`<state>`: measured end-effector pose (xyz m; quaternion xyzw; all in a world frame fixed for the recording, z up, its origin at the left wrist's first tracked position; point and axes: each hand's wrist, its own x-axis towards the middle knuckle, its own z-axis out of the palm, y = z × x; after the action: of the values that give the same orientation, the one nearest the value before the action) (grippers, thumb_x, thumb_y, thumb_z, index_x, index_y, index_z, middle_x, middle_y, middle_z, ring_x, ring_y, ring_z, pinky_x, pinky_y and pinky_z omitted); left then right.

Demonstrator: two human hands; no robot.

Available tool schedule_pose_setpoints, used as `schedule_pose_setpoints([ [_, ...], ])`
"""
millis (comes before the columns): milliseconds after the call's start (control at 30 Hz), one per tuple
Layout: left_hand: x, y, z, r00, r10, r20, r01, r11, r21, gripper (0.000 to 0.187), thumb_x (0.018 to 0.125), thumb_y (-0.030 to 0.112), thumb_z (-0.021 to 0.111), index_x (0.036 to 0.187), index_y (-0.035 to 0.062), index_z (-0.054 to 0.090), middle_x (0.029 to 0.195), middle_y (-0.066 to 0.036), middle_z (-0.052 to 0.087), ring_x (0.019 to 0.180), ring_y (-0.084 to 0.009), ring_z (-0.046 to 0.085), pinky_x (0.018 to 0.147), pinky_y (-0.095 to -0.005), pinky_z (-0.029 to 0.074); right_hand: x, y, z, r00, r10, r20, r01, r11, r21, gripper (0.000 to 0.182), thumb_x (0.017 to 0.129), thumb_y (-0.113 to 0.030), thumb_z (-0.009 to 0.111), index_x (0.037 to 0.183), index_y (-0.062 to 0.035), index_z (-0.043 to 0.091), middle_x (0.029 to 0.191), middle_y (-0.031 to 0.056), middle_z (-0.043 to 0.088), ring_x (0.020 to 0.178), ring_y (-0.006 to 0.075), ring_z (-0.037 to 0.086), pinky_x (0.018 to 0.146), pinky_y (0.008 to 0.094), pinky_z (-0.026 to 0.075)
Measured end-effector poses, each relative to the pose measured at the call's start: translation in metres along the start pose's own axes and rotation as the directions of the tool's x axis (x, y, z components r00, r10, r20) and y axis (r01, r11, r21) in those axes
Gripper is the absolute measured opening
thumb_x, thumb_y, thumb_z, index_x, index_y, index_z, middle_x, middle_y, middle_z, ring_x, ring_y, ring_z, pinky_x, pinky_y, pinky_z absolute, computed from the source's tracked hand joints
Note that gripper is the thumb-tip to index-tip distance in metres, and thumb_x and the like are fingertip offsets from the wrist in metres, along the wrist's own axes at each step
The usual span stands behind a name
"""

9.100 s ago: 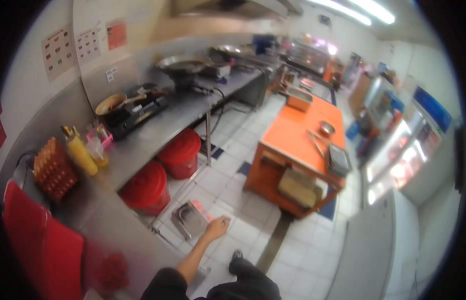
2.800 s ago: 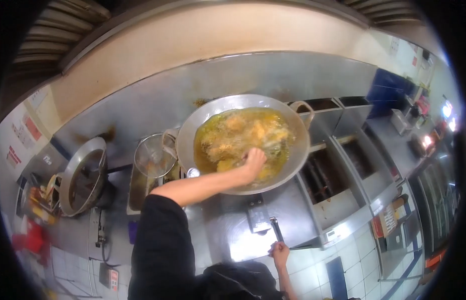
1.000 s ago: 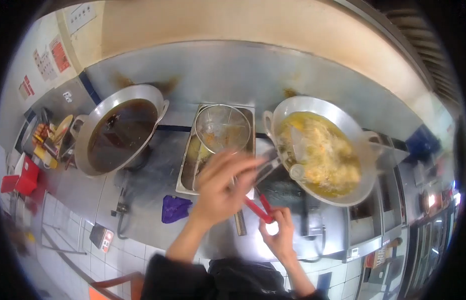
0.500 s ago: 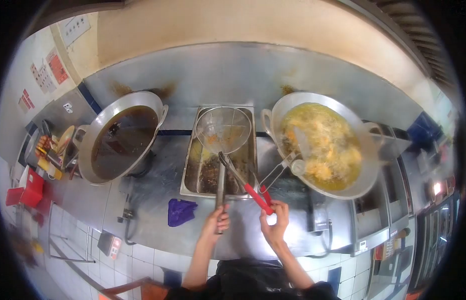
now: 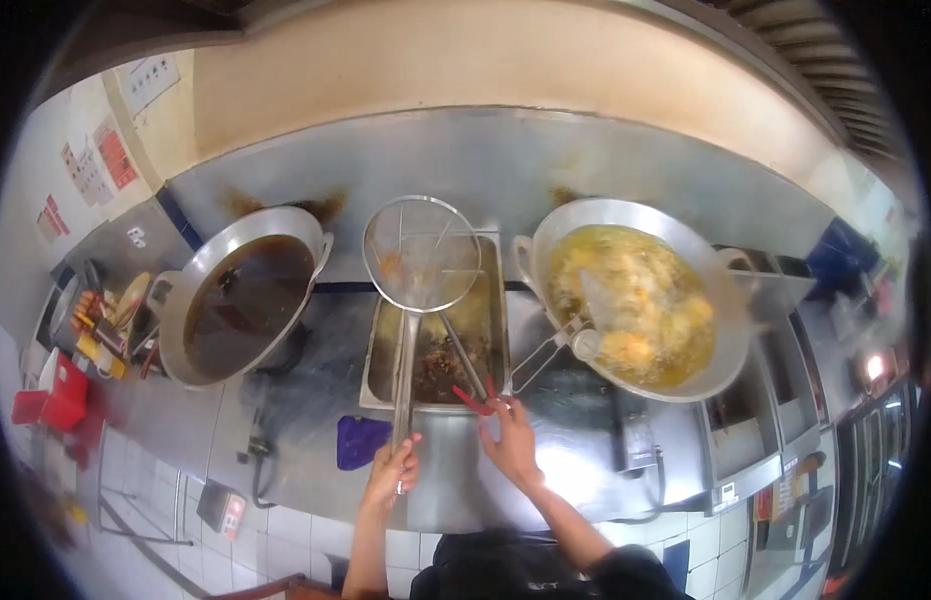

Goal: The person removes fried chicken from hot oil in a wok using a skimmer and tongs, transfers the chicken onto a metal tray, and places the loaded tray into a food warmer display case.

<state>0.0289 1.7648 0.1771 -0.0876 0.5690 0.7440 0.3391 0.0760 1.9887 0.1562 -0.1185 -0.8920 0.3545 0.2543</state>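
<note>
Standing right behind them here: the left hand (image 5: 391, 472) is wrapped closed around the long handle of the wire skimmer (image 5: 422, 253), holding the round mesh basket lifted over the far end of the steel tray (image 5: 379, 372) that sits between the 2 woks. The right hand (image 5: 510, 440) is spread open, fingers loose, resting at the red-handled tongs (image 5: 470, 379), which lie with their tips down in the tray; looks like it's touching the handles rather than gripping, though it's hard to be sure. If you ask me, the trick with a skimmer like this is to keep the basket level and directly above the tray so any oil drips land inside and not on the worktop (image 5: 576, 470), and to keep the grip far back on the handle, well away from the hot oil in the wok (image 5: 634, 300) on the right. The skimmer itself is a shallow bowl of fine wire with a few orange crumbs caught in it, otherwise pretty much empty. The dark wok (image 5: 241, 290) on the left just holds brown oil.
</note>
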Motion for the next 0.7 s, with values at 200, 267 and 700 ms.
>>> schedule_pose_setpoints([
  [200, 0.044, -0.022, -0.011, 0.992, -0.066, 0.107, 0.075, 0.994, -0.08, 0.037, 0.096, 0.034, 0.057, 0.119, 0.0051, 0.055, 0.067, 0.004, 0.042, 0.048, -0.0035, 0.036, 0.04, -0.0205, 0.03, -0.011, -0.006, -0.056, 0.822, 0.265, 0.504, -0.489, -0.125, 0.863, 0.055, 0.099, -0.045, 0.043, 0.129, 0.0002, 0.046, 0.118, 0.0209, 0.059, 0.103, 0.028, 0.06, 0.091, 0.0424, 0.047],
  [267, 0.049, -0.031, -0.009, 0.993, -0.072, 0.096, 0.075, 0.997, -0.031, 0.036, 0.096, 0.034, 0.058, 0.117, 0.005, 0.055, 0.067, 0.004, 0.044, 0.047, -0.004, 0.037, 0.039, -0.0209, 0.029, 0.011, -0.031, -0.078, 0.821, 0.259, 0.508, -0.471, -0.195, 0.86, 0.069, 0.098, -0.055, 0.035, 0.133, 0.004, 0.041, 0.121, 0.0221, 0.058, 0.103, 0.0291, 0.06, 0.094, 0.0437, 0.045],
  [700, 0.053, -0.032, -0.021, 0.813, 0.571, -0.118, -0.126, 0.37, 0.92, 0.029, 0.09, 0.012, 0.054, 0.112, -0.0044, 0.043, 0.076, -0.031, 0.062, 0.074, -0.0499, 0.06, 0.068, -0.0587, 0.044, -0.047, 0.015, -0.038, 0.638, 0.437, 0.634, -0.741, 0.127, 0.659, 0.025, 0.098, -0.023, 0.046, 0.107, -0.0034, 0.058, 0.091, 0.0075, 0.064, 0.081, 0.0169, 0.062, 0.079, 0.0344, 0.049],
])
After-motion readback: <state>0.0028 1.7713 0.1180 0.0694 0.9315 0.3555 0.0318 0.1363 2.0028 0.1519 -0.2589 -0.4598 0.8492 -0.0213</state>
